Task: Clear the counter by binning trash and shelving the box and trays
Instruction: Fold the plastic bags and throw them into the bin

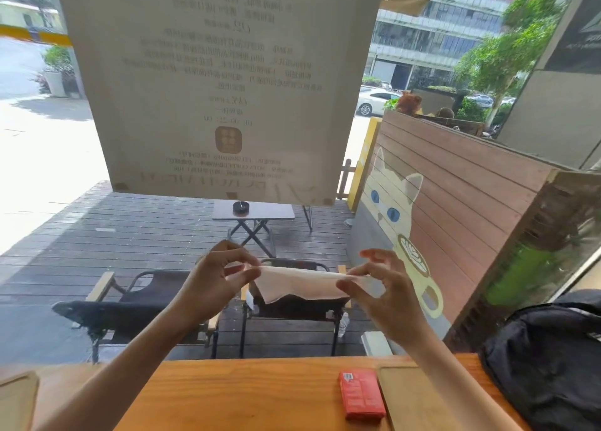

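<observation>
A white paper napkin (300,286) is stretched out in the air above the wooden counter (247,395), in front of the window. My left hand (216,276) pinches its left end and my right hand (382,287) pinches its right end. A small red box (360,394) lies flat on the counter, below my right hand. A light wooden tray (422,401) sits just right of the red box, partly under my right forearm. Another tray's corner (16,401) shows at the far left edge.
A black backpack (549,365) rests on the counter's right end. A large paper notice (214,83) hangs on the glass ahead. Outside stand folding chairs (130,310) and a small table (253,211) on a deck.
</observation>
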